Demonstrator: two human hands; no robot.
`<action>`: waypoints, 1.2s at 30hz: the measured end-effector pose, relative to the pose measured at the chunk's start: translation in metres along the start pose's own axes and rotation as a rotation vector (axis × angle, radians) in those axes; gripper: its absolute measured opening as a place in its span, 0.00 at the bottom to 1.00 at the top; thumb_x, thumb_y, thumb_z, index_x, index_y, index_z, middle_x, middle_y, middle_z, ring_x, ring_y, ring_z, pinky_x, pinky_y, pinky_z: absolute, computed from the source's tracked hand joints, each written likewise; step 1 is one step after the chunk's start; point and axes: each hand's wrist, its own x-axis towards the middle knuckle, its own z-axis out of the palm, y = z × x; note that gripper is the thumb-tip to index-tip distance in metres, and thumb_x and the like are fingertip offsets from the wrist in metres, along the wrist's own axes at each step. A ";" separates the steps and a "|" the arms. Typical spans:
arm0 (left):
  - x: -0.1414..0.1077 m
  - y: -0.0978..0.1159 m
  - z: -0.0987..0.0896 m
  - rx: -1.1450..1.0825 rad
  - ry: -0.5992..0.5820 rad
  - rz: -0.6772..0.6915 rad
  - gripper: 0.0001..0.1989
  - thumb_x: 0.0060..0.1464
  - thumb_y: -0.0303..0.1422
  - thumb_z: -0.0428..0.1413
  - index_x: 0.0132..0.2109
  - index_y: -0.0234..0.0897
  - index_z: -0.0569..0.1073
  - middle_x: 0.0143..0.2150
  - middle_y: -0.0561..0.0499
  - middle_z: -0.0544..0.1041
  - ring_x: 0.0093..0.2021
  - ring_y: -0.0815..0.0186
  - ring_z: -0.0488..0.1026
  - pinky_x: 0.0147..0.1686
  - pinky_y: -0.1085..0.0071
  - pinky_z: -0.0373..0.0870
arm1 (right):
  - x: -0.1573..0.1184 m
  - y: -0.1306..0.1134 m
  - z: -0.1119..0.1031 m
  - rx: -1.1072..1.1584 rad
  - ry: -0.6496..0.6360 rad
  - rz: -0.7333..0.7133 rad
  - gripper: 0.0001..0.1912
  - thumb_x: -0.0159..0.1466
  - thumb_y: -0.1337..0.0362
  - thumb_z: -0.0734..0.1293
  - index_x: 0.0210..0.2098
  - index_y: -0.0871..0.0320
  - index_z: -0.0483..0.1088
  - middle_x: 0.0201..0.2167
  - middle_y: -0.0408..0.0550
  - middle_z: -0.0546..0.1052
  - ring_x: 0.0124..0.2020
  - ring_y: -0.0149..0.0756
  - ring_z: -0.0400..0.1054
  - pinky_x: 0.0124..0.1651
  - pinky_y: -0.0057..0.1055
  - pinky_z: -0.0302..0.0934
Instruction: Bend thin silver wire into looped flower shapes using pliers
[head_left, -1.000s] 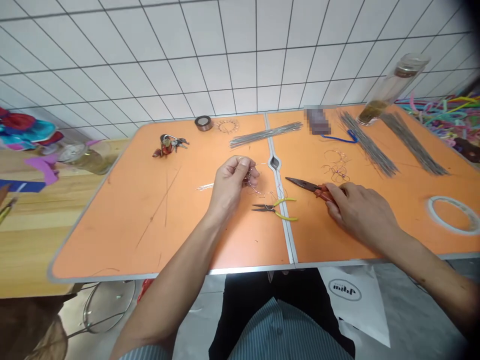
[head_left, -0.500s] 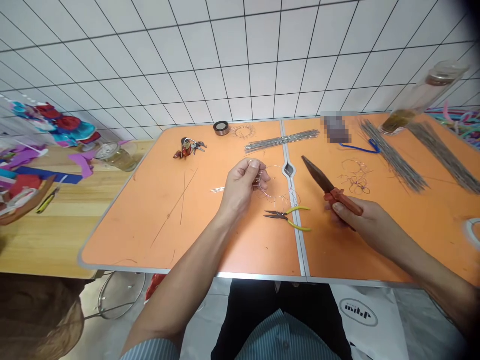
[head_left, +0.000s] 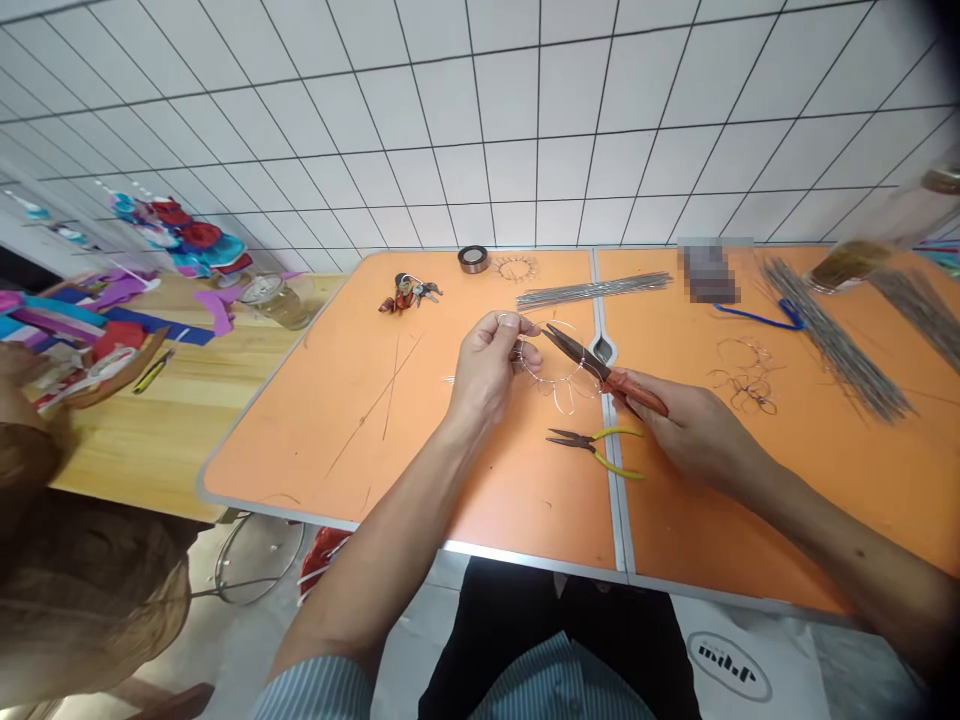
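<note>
Between the thumb and fingers of my left hand [head_left: 489, 368] is a thin wire ring [head_left: 556, 380] with small loops along it. Ends of thin wires stick out behind that hand. My right hand [head_left: 686, 425] is wrapped round the red handles of a pair of pliers [head_left: 585, 355]. Their dark, pointed jaws lie across the ring, with the tip close to my left fingertips; whether they touch the wire I cannot tell. Just below, yellow-handled needle-nose pliers [head_left: 596, 448] lie on the orange table [head_left: 480, 510].
At the back are a keyring [head_left: 411, 292], a tape roll [head_left: 472, 260], another wire ring [head_left: 516, 268] and a wire bundle [head_left: 592, 290]. To the right lie shaped wires [head_left: 746, 380], more wire bundles [head_left: 840, 340] and a tilted glass bottle [head_left: 855, 262]. Someone's arm [head_left: 26, 410] shows at far left.
My right hand has brought the red-handled pliers left, from beside the wire ring to across it. My left hand still holds the ring. The view has shifted slightly left.
</note>
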 end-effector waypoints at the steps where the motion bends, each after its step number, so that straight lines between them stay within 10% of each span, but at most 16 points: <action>1: 0.000 0.000 0.000 -0.002 0.012 -0.003 0.13 0.68 0.40 0.64 0.38 0.37 0.75 0.41 0.52 0.81 0.25 0.75 0.76 0.27 0.76 0.74 | 0.002 0.001 0.002 -0.050 0.023 -0.014 0.22 0.80 0.50 0.58 0.61 0.40 0.80 0.59 0.41 0.86 0.56 0.55 0.82 0.50 0.43 0.71; 36: 0.000 -0.002 0.007 0.039 0.077 -0.075 0.15 0.70 0.37 0.62 0.35 0.37 0.71 0.30 0.53 0.78 0.27 0.71 0.81 0.35 0.75 0.80 | 0.009 -0.006 0.027 -0.288 0.155 -0.074 0.21 0.81 0.56 0.56 0.63 0.50 0.76 0.52 0.53 0.85 0.54 0.55 0.75 0.44 0.44 0.64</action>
